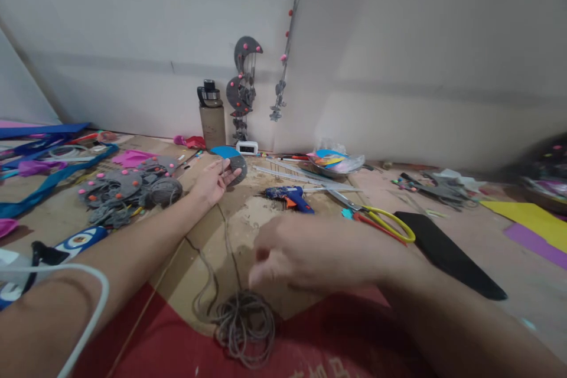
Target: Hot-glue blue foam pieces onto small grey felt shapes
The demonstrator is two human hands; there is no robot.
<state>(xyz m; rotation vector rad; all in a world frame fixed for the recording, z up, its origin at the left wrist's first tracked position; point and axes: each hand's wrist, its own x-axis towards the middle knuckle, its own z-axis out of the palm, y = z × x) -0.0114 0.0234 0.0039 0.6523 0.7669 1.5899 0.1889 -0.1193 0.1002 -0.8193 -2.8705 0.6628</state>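
My left hand (213,183) reaches forward with its fingers closed on a flat, round-edged piece, partly grey (240,170) and partly bright blue. From that hand, grey yarn runs down to a loose, looped heap of yarn (245,328) near the front. Above and right of the heap hovers my right hand (283,251), its fingers curled and smeared by motion. Whether anything is between those fingers is hidden. A blue glue gun (290,197) lies beyond my right hand, and yellow-handled scissors (385,223) lie to its right.
Grey decorations with pink pompoms (124,184) and a ball of yarn (163,192) lie at left. A bottle (212,121) and small digital clock (247,147) stand by the white board, where crescents (241,94) hang. A black flat object (447,254) lies right.
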